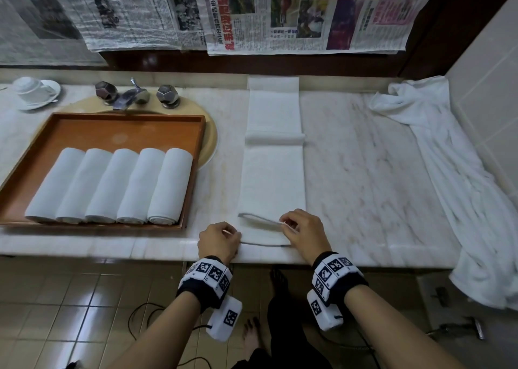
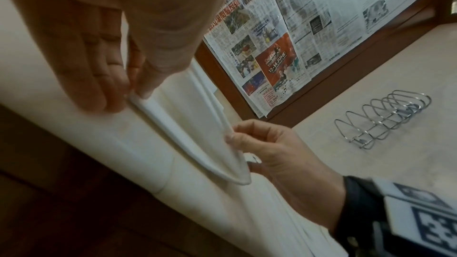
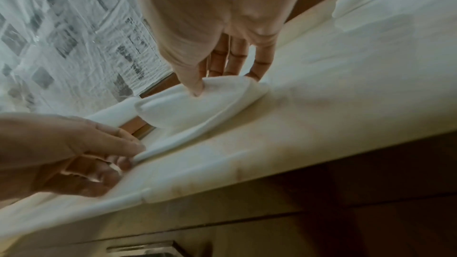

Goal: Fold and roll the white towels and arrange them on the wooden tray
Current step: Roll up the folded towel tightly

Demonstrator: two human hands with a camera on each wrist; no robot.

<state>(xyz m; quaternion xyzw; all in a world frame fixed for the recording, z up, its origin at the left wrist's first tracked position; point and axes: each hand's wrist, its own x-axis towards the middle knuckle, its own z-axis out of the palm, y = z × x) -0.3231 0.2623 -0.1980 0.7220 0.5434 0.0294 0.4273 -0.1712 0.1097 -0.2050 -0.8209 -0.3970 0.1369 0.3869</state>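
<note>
Head view shows your left hand (image 1: 219,240) and right hand (image 1: 304,232) each pinching a near corner of the long folded towel (image 1: 273,178) on the marble surface (image 1: 364,172), its near edge curled up off the marble. Five rolled towels (image 1: 112,186) lie side by side in the wooden tray (image 1: 126,129) to your left

Marble counter (image 1: 364,150), newspapers (image 1: 308,12) on wall, brown tiled floor (image 1: 70,298)
</note>
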